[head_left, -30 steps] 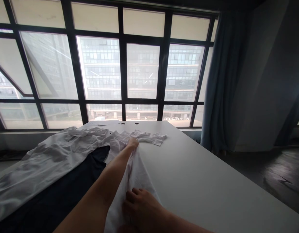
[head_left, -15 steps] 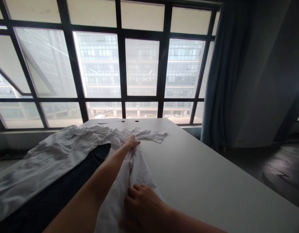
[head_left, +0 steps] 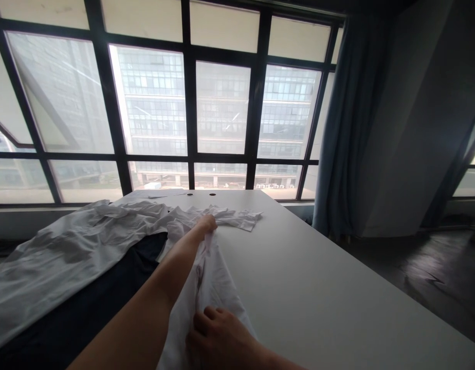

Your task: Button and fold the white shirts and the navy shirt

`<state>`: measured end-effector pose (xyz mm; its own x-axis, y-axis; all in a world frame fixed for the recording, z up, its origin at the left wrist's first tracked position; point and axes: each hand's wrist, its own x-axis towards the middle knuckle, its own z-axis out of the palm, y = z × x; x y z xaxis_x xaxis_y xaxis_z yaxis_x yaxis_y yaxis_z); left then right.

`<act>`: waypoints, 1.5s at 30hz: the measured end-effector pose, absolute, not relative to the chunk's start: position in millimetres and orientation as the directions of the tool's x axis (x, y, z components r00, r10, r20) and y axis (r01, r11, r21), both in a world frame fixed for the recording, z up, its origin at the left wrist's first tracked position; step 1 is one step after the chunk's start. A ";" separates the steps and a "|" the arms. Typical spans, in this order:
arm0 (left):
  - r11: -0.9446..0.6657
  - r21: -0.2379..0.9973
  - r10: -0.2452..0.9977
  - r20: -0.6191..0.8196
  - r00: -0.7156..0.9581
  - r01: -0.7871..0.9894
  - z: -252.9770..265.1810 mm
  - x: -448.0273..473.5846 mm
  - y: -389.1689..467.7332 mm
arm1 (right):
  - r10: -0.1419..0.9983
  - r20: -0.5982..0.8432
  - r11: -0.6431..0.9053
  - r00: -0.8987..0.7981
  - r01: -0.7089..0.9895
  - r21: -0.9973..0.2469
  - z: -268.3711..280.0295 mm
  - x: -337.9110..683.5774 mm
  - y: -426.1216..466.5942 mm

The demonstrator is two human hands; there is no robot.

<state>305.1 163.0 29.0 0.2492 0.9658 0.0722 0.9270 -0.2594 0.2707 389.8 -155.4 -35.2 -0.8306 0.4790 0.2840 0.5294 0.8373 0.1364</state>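
Observation:
A white shirt (head_left: 222, 293) lies lengthwise on the table, its sleeve (head_left: 243, 220) spread to the right at the far end. My left hand (head_left: 207, 224) reaches out to the far part of the shirt, its fingers closed on the fabric with a fold hanging just below them. Nearer to me, my right hand (head_left: 218, 334) is closed on the shirt's front edge; its fingertips are partly hidden. Between the two hands a creased line of cloth runs along the shirt.
Other white garments (head_left: 79, 252) lie heaped on the left, beside a dark navy cloth (head_left: 117, 288). The white table (head_left: 299, 277) extends right to a slanting edge. Windows (head_left: 222, 108) stand beyond its far end, and a blue-grey curtain (head_left: 341, 139) hangs at the right.
The view has turned slightly to the right. My right hand has come a little closer to me. My left hand has rotated a bit, and a fold of cloth now shows beneath it.

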 end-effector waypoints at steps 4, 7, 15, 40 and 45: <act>-0.178 0.377 0.983 0.100 0.151 0.909 29.2 296.1 168.3 | 0.481 0.300 0.840 -0.824 0.531 0.112 -33.0 389.4 -157.4; -0.174 0.417 0.982 0.147 0.122 0.892 28.9 289.2 164.5 | 0.485 0.296 0.837 -0.823 0.535 0.115 -30.8 389.2 -158.8; -0.346 0.311 0.930 0.239 0.279 0.885 41.6 285.2 119.3 | 0.555 0.243 0.818 -0.796 0.575 0.017 -3.2 393.0 -177.4; -0.796 -0.185 0.543 0.202 0.815 0.576 27.6 168.2 14.8 | 0.520 0.386 0.853 -0.762 0.486 -0.190 13.7 395.1 -194.2; -0.683 -0.164 0.627 0.371 0.686 0.712 25.4 153.5 39.7 | 0.452 0.356 0.891 -0.817 0.432 -0.139 10.2 394.9 -192.4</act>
